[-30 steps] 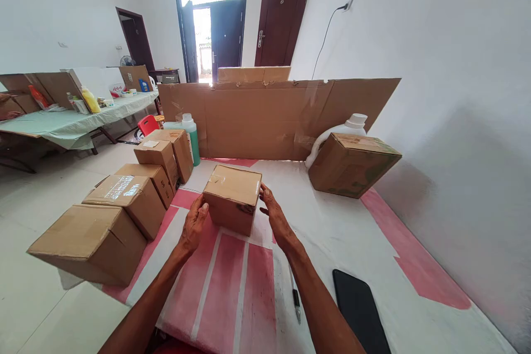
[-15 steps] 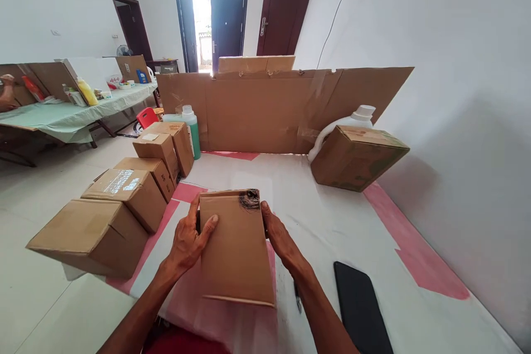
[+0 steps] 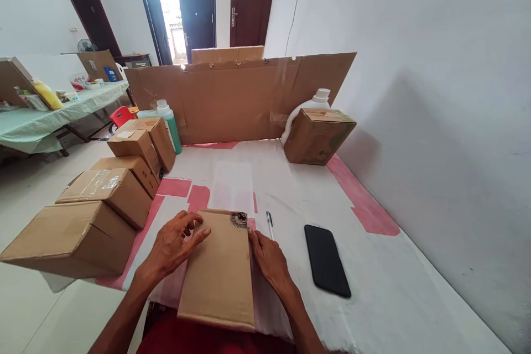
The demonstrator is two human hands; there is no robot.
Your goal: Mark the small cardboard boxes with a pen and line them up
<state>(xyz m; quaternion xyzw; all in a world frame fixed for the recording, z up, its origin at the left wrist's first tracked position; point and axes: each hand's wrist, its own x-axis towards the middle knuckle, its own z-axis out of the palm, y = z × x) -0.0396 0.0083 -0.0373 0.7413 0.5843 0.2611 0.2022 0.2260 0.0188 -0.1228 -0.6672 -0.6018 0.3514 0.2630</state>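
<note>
From the head camera, the only view, here was the carton [image 3: 219,276], right in the middle of the action, in front of the person at the near side of the table [image 3: 373,287], its broad face turned up and its near end out over a red cloth [image 3: 199,340]! The left hand [image 3: 174,240] was loosely spread, fingers curled at the far left corner, thumb out over the face, no firm grip to be seen. Across on the other flank, the right hand [image 3: 269,260] lay half-curled along the side, thumb tip at the edge; its lower fingers were hidden, so there was no telling how tightly it held.

And there lay the danger: with the left side so lightly guarded, the near end could have dipped or slid lapward, if little of the base had the table beneath it, and that support was out of sight. The pen [image 3: 270,225] sat just beyond the right hand, so a sideways swing of the knuckles could have sent it rolling. The black phone [image 3: 327,260] lay farther right, apart from both hands, at risk only from a wide sweep of the right forearm
</note>
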